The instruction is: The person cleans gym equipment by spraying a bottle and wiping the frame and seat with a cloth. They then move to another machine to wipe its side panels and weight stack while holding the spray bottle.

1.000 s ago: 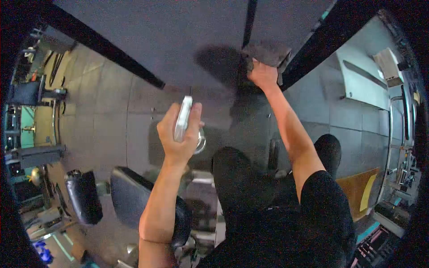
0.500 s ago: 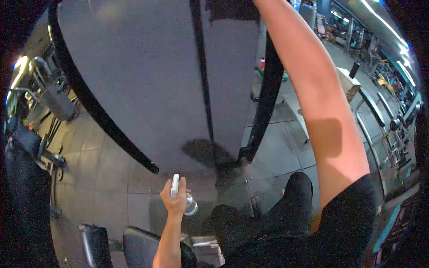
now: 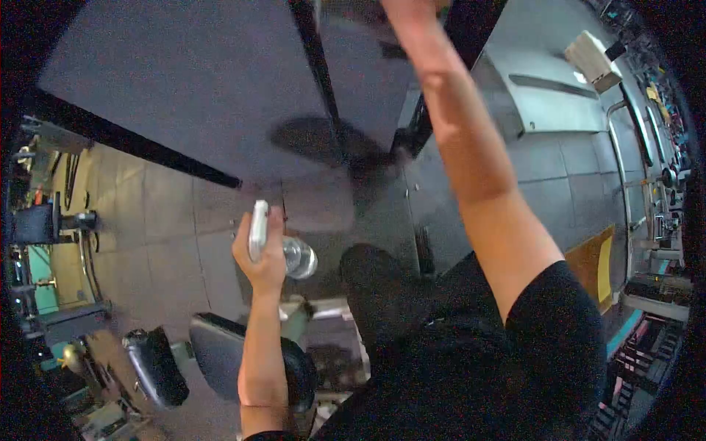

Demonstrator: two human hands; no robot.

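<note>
My left hand (image 3: 259, 257) is closed around a clear spray bottle (image 3: 301, 259) with a white trigger head (image 3: 259, 229), held low in front of my body. Just beyond it rises a large dark grey panel (image 3: 184, 81) with black frame bars (image 3: 140, 136). My right arm reaches up and forward along the panel's right side. Only part of my right hand (image 3: 412, 9) shows at the top edge, blurred, with its fingers out of sight. Whether it holds anything or touches the panel cannot be made out.
Black padded seats (image 3: 156, 367) stand at the lower left. Grey floor tiles (image 3: 158, 235) spread around me. On the right are a pale flat bench (image 3: 562, 110), a light box (image 3: 593, 60) and metal gym equipment (image 3: 665, 176). More machines line the left side (image 3: 55, 220).
The view has tilted down, so the panel sits higher and more of the seats and floor show. My right forearm and part of the hand have come into view. The bottle stays in my left hand.
</note>
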